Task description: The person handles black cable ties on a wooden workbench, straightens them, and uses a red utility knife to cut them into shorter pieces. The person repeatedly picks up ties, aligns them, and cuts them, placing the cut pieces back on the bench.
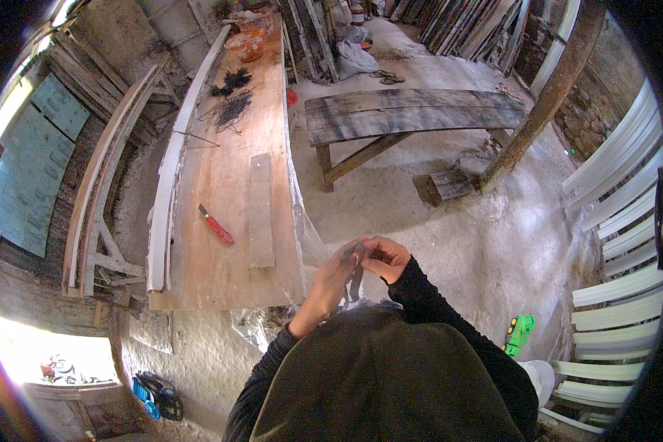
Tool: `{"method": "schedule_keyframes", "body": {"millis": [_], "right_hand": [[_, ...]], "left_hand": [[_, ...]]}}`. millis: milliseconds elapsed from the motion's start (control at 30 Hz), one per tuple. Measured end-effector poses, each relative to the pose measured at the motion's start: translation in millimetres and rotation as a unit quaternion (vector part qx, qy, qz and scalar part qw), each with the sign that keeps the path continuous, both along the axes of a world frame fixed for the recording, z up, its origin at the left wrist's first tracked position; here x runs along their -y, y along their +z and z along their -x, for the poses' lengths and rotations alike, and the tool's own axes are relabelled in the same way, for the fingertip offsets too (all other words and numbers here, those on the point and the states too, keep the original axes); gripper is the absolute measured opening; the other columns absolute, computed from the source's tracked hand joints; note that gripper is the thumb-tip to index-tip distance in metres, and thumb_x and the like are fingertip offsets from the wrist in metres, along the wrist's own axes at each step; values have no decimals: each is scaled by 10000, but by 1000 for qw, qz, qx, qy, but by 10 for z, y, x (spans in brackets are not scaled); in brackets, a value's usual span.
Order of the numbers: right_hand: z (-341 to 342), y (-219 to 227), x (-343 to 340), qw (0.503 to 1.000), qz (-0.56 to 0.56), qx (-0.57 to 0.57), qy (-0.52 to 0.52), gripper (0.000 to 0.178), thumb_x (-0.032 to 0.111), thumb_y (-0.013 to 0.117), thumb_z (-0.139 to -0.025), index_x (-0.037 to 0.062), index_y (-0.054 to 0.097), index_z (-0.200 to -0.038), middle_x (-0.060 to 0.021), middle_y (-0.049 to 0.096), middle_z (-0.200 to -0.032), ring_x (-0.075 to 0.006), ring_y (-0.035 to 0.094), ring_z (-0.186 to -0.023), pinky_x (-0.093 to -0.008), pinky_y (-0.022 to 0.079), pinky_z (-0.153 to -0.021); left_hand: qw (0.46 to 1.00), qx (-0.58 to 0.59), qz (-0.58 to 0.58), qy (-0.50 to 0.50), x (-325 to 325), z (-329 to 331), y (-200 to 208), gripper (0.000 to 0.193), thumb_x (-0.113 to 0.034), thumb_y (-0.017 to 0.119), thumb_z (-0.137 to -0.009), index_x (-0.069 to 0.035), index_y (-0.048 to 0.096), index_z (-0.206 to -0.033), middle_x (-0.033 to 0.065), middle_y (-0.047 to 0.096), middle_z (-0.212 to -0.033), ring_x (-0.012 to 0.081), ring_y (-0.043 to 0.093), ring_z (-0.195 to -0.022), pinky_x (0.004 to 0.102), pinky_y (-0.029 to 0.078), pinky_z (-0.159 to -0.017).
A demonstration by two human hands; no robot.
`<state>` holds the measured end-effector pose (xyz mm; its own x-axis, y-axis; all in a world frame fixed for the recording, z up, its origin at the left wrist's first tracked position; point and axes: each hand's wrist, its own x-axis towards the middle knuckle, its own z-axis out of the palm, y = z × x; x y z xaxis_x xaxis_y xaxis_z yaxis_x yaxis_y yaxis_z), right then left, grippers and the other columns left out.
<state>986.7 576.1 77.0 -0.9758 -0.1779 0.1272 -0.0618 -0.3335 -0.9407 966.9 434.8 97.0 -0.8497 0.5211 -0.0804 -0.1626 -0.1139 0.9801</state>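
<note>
The left hand (333, 278) and the right hand (385, 258) are meeting in front of the torso, both keeping narrow and pinching a small dark strip (356, 283) between them; its exact kind is too small to tell. They are working just beyond the right edge of the wooden worktable (228, 283), with the left forearm passing near its front corner. On the tabletop, a red-handled knife (218, 227) and a flat grey slat (261, 214) are lying apart, the slat running nearly parallel to the right edge. A white moulding (173, 180) is following the left edge, and a dark wire tangle (228, 110) is sitting farther back. Floor (420, 221) is stretching from the hands toward 1 plank bench (420, 114) and white strips (615, 295), with a green toy truck (520, 334) standing near the strips.
</note>
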Motion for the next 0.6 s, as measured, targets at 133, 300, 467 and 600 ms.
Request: {"method": "schedule_keyframes", "body": {"millis": [133,300,467,600], "right_hand": [[-34,149,-14,999,-25,39,8,205,130,538,-771,21,510,-942,-40,515,-969,-82,478,-801,-213,392,-706],[9,34,-36,997,-17,75,2,223,203,535,-780,24,543,-912,-37,528,-936,-85,472,-811,-214,383,-722],[28,67,56,999,-12,-23,-28,174,169,550,-766,18,576,-848,-60,555,-876,-118,502,-832,-233,391,-744],[19,80,48,997,-62,15,-41,116,112,580,-735,19,585,-805,-76,560,-863,-139,523,-812,-244,409,-722]], "left_hand": [[999,-5,50,7,64,0,41,329,-167,363,-836,-57,405,-1143,-8,464,-803,53,359,-630,163,299,-560],[997,-15,77,-17,127,25,-18,338,-153,359,-832,-54,407,-1152,19,466,-856,74,379,-703,181,318,-636],[995,-10,99,-5,77,-1,91,354,-173,363,-837,-25,387,-1157,38,481,-906,110,423,-770,196,332,-697],[996,-56,57,-41,99,-8,-36,385,-198,359,-843,4,349,-1171,90,450,-1074,157,417,-979,245,308,-843]]}}
